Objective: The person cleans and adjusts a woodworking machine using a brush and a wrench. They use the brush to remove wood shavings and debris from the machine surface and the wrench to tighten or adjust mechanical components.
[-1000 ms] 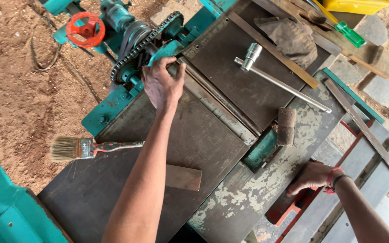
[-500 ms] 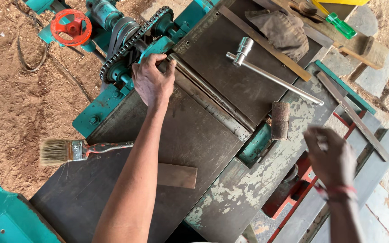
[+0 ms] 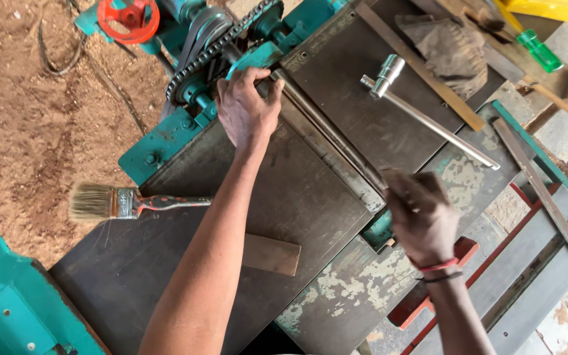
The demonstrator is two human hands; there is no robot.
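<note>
Far left, the paintbrush (image 3: 136,202) lies on the dark machine table (image 3: 165,263), bristles hanging out over the sawdust, same spot as before. Up top, the red handwheel (image 3: 128,16) and the chain (image 3: 215,47) sit at the teal machine's edge. The left hand (image 3: 247,108) stays put, just as a second ago: fingers curled and spread over the end of the cutter roller (image 3: 327,131), thumb out to the side, palm pressing down. Below the forearm, a small wooden block (image 3: 272,254) rests flat on the table. Across the roller, the long metal wrench (image 3: 422,108) lies untouched. Now the change: the right hand (image 3: 422,213) has come up from the red frame (image 3: 428,289) and arrives blurred at the roller's near end, fingers bunched; whether they grip anything, I cannot tell.
</note>
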